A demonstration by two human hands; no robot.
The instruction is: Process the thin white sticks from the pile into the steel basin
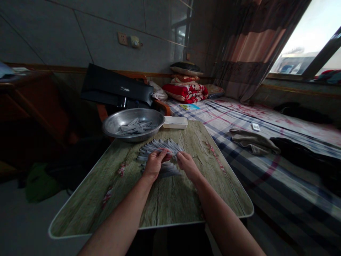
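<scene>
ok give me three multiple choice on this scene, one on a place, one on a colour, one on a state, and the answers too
1. Where is the white plastic tub relative to the steel bowl?
A) left of it
B) right of it
C) inside it

2. What colour is the folded quilt stacked on the bed?
A) green
B) yellow
C) red and white

3. What is in the steel bowl?
A) loose grey strips
B) water
C) nothing

1: B, the tub sits just to the bowl's right in the head view.
2: C, red with white patterning shows along its folds.
3: A, a loose pile of strips lies in the bottom of the bowl.
</scene>
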